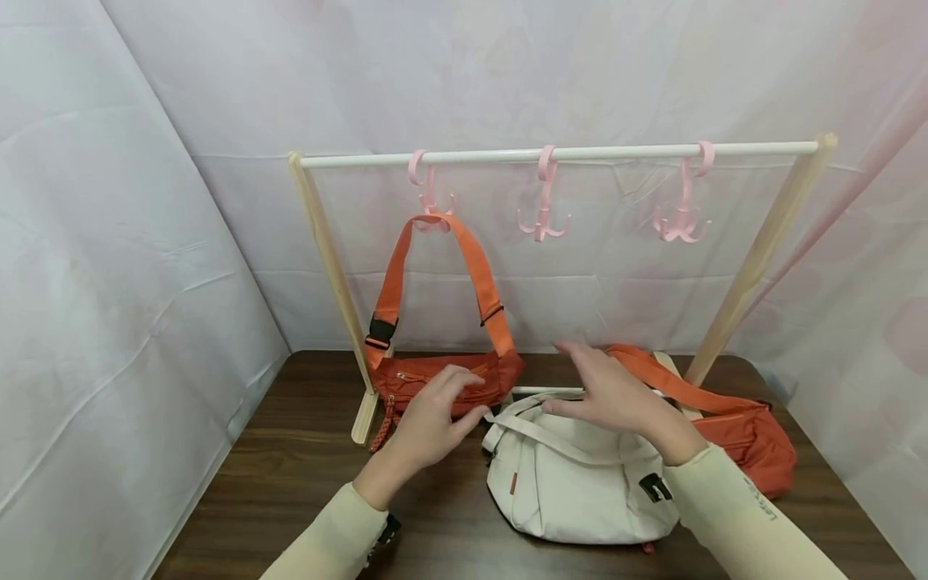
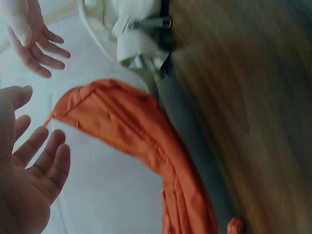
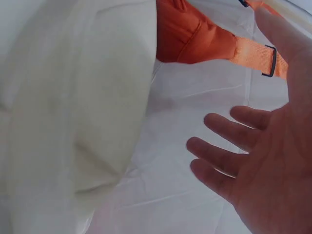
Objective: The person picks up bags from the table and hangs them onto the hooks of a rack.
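Note:
An orange-red waist bag hangs by its bright orange strap from the left pink hook. In front of its body is my left hand, fingers relaxed and holding nothing. My right hand hovers over a white bag on the table, its fingers spread and nothing in them. In the left wrist view both hands appear with loose fingers beside the orange waist bag. The right wrist view shows the right palm facing the white bag.
A second orange bag lies at the right, partly behind the right sleeve. Two more pink hooks, a middle one and a right one, hang from the white rail. Wooden posts hold the rail above the dark table.

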The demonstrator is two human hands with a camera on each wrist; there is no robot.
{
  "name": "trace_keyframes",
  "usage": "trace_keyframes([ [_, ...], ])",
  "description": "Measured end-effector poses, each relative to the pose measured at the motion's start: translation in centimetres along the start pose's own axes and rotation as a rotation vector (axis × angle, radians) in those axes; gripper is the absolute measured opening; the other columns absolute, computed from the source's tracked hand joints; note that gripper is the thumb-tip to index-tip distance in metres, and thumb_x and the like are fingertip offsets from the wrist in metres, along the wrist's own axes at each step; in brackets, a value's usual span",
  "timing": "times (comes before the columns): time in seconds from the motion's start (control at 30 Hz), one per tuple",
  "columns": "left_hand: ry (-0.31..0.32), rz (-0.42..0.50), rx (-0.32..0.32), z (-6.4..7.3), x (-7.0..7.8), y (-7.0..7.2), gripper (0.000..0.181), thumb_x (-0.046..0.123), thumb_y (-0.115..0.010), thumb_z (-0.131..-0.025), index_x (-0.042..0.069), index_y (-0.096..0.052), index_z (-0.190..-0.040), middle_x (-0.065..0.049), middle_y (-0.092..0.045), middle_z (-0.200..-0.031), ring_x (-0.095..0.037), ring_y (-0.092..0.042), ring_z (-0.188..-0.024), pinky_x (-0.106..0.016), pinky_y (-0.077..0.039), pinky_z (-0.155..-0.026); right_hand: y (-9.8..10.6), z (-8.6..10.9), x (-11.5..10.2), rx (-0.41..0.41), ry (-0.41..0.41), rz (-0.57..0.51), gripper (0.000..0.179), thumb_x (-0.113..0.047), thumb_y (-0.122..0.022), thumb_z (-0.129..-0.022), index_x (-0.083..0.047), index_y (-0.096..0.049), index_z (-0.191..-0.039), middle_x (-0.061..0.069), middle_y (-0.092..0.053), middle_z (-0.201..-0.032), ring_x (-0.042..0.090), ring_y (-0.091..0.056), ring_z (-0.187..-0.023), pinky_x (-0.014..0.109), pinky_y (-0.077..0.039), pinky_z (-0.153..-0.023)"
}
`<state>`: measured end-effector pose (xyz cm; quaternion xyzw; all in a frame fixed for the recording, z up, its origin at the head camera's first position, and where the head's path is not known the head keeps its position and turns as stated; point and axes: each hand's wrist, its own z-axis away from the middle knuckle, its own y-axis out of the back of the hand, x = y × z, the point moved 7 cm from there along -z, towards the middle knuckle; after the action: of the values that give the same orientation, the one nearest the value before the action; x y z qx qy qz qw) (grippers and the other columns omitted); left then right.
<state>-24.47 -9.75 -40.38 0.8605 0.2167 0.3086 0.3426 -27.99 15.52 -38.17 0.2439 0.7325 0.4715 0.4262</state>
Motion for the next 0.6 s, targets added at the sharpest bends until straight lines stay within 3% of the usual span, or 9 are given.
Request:
trace_keyframes([
  [0.13, 0.067, 0.004, -0.146, 0.0, 0.2, -2.1, 0.04, 0.025, -0.078, -0.1, 0.013, -0.066, -0.136, 0.003, -0.062, -0.13, -0.015, -0.063, -0.092, -0.031, -0.054, -0.075, -0.3, 0.7, 1.4, -0.049, -0.044, 0.002, 0.11, -0.072, -0.077, -0.086, -0.003, -0.037, -0.162, 0.018, -0.048, -0.158, 0.041, -0.05, -0.141, 0.061, -0.044, -0.109],
  [0.27, 0.132, -0.01, -0.256, 0.1, 0.1, -4.0, 0.041, 0.029, -0.077, -0.101, 0.018, -0.064, -0.138, 0.002, -0.062, -0.132, -0.015, -0.065, -0.093, -0.029, -0.054, -0.075, -0.6, 1.2, 2.7, -0.092, -0.077, 0.004, 0.109, -0.076, -0.072, -0.087, 0.0, -0.042, -0.158, 0.019, -0.054, -0.151, 0.039, -0.059, -0.13, 0.059, -0.049, -0.103],
  [0.37, 0.178, -0.009, -0.306, 0.3, -0.2, -5.2, 0.041, 0.029, -0.076, -0.102, 0.018, -0.063, -0.139, -0.001, -0.063, -0.133, -0.019, -0.069, -0.1, -0.031, -0.055, -0.077, -0.9, 1.6, 3.3, -0.126, -0.087, 0.007, 0.11, -0.079, -0.071, -0.086, 0.003, -0.045, -0.155, 0.02, -0.059, -0.143, 0.037, -0.064, -0.12, 0.057, -0.052, -0.098],
  [0.6, 0.241, -0.067, -0.361, 0.5, -0.3, -7.3, 0.048, 0.029, -0.076, -0.101, 0.012, -0.062, -0.144, -0.004, -0.065, -0.136, -0.019, -0.068, -0.115, -0.039, -0.058, -0.088, -1.4, 2.6, 4.3, -0.187, -0.134, -0.015, 0.115, -0.084, -0.069, -0.082, 0.0, -0.043, -0.157, 0.018, -0.058, -0.144, 0.035, -0.062, -0.123, 0.057, -0.051, -0.098],
])
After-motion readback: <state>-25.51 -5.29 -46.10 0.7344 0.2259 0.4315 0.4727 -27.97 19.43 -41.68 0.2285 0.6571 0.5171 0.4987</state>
